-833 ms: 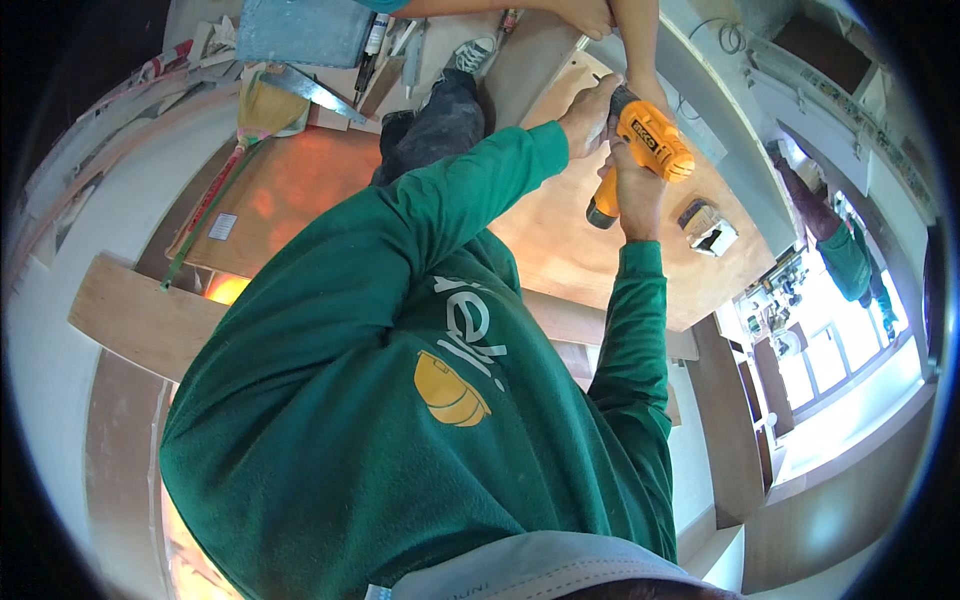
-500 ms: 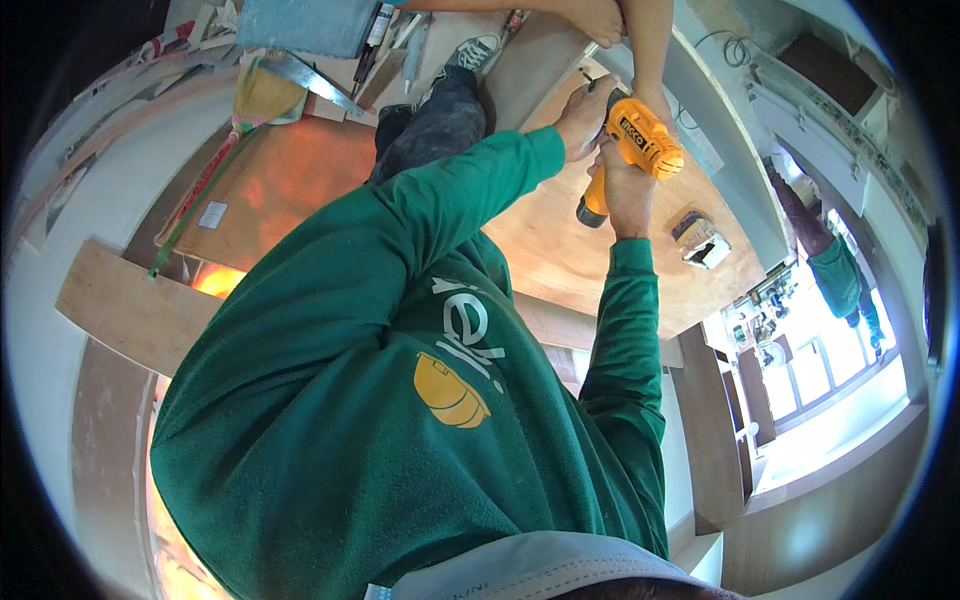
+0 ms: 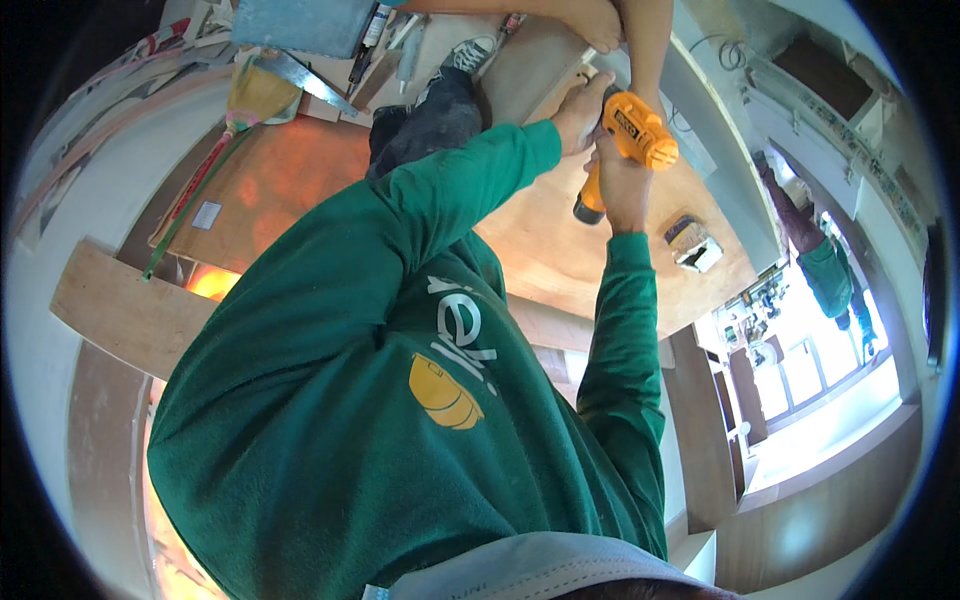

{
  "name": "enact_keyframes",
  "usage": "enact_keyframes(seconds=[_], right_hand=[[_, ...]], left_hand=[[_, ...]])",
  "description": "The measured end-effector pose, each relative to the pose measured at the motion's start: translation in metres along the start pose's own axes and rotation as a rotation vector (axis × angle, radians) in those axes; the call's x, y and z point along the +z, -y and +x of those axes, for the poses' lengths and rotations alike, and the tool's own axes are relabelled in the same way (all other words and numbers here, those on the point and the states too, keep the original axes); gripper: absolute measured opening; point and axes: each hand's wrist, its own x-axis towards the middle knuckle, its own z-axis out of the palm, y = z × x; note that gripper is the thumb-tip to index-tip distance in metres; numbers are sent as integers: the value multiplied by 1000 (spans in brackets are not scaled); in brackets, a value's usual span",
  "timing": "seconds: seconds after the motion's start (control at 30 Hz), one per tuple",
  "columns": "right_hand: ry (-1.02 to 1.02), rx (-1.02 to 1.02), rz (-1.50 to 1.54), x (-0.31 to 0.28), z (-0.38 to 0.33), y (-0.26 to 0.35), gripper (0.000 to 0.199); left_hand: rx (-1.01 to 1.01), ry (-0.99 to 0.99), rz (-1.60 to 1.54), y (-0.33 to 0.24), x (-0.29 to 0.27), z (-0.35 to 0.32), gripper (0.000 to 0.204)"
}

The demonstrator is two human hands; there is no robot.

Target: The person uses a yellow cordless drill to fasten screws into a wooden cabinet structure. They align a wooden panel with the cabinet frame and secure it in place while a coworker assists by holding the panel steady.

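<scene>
My right hand (image 3: 627,190) is wrapped round the grip of an orange and black cordless drill (image 3: 640,130), its battery end pointing down toward the wooden panel. At the drill's front end, my left hand (image 3: 576,118) has its fingers drawn together beside the chuck; whatever they pinch is too small to make out. The drill's tip is hidden by that hand. Beneath both hands lies a light wooden panel (image 3: 540,230). A co-worker's forearm (image 3: 648,50) reaches down behind the drill, and that person's other hand (image 3: 595,22) rests close to the panel's far end.
A small open box (image 3: 693,245) lies on the panel to the right. At the far left are a handsaw (image 3: 312,84), a broom (image 3: 262,92) and a blue-grey case (image 3: 298,25). A sneaker (image 3: 467,54) shows beyond my arm. Another person (image 3: 830,280) is at the far right.
The drill and both hands sit almost where they were, with my left fingers shifted slightly toward the drill's front. The whole view has moved a little.
</scene>
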Motion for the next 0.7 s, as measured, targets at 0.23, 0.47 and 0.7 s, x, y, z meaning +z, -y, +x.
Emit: enact_keyframes(seconds=[0.23, 0.47, 0.7], right_hand=[[5, 45, 52, 2, 4, -5, 27], [1, 15, 36, 3, 6, 2, 21], [134, -37, -199, -13, 24, 20, 24]], left_hand=[[-2, -20, 46, -5, -1, -3, 41], [-7, -41, 15, -9, -1, -2, 39], [13, 37, -177, -11, -2, 1, 41]])
